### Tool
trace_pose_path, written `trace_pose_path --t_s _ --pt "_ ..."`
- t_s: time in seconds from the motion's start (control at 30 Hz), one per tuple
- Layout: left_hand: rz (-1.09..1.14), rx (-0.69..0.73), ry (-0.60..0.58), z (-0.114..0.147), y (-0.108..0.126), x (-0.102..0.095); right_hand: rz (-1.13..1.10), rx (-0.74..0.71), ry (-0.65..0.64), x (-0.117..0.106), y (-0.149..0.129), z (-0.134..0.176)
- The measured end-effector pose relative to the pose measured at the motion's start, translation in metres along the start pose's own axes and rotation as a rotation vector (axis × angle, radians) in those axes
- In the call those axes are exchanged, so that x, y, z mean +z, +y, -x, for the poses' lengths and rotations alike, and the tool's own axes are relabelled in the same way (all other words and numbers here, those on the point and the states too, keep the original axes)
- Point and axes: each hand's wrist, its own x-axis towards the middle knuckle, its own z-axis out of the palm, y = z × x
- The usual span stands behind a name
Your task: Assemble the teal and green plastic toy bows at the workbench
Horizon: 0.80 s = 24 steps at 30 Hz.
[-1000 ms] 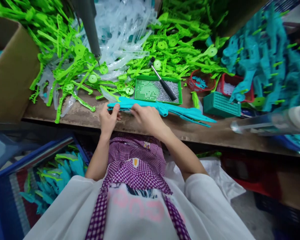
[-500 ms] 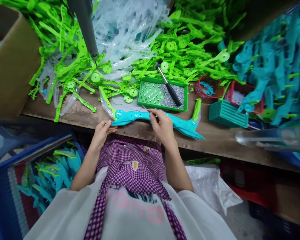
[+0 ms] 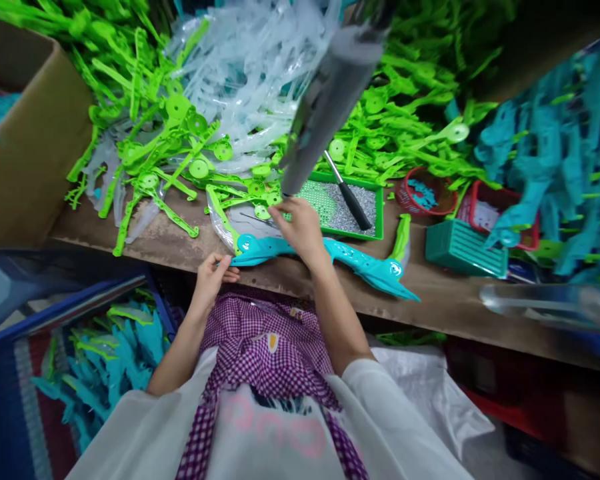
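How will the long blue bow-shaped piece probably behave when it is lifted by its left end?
The blue bow-shaped piece is probably stiff: its moulded curves show no creases. It seems light for its size, being apparently plastic. With the left hand at one tip, the far end may dip.

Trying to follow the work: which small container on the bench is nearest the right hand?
The green tray, beside the right hand. It alone bears a black-handled tool; the red baskets and teal container stand farther right.
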Motion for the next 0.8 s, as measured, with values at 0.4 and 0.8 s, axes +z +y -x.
trace_pose_path --t_s 0.4,0.8 --pt "-0.025 -0.019 -0.023 0.0 0.0 -0.003 -0.247 0.18 0.184 -0.046 0.022 0.006" --pt "-0.051 0.028 0.041 0.0 -0.002 0.001 -0.737 -0.126 0.135 -0.039 -0.051 -0.086"
